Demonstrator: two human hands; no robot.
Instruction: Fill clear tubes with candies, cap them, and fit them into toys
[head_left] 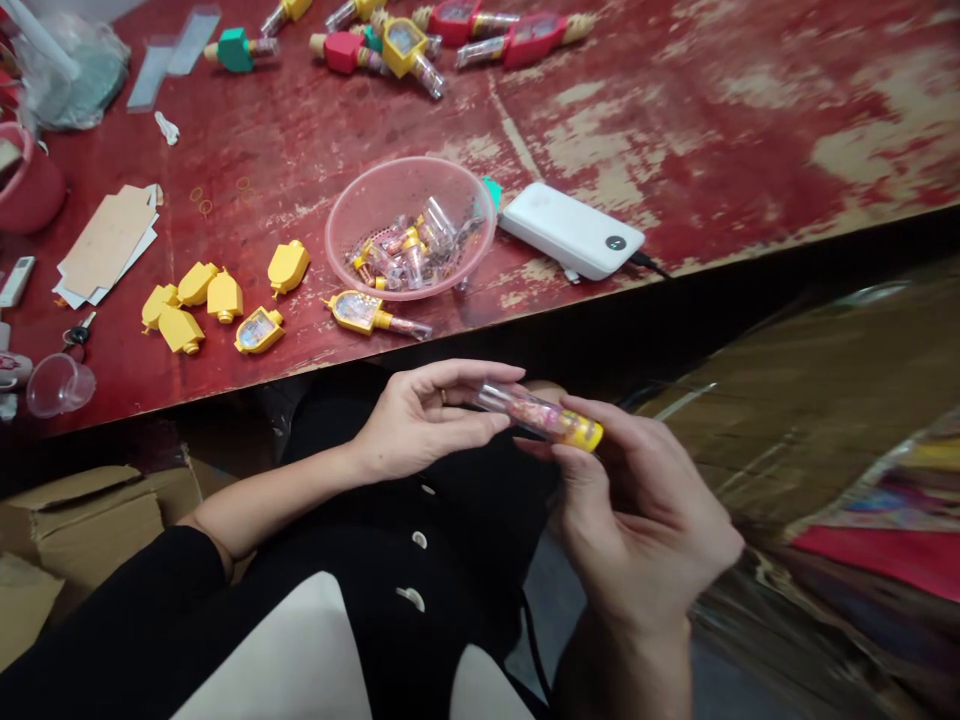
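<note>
Above my lap, both hands hold one clear plastic tube (529, 410) with small pink and orange bits inside and a yellow end. My left hand (427, 415) pinches the clear end between thumb and fingers. At the yellow end, the fingertips of my right hand (630, 490) grip it. Beyond them, on the table edge, a pink mesh basket (337, 250) holds several similar tubes. In front of the basket lies a yellow plastic piece (358, 312) with a filled tube joined to it.
Several loose yellow pieces (225, 297) lie left of the basket on the worn red table (675, 110). A white power bank (574, 230) with a black cable sits to its right. Assembled red, green and yellow toys (405, 48) lie at the back. Cardboard boxes (97, 530) stand below left.
</note>
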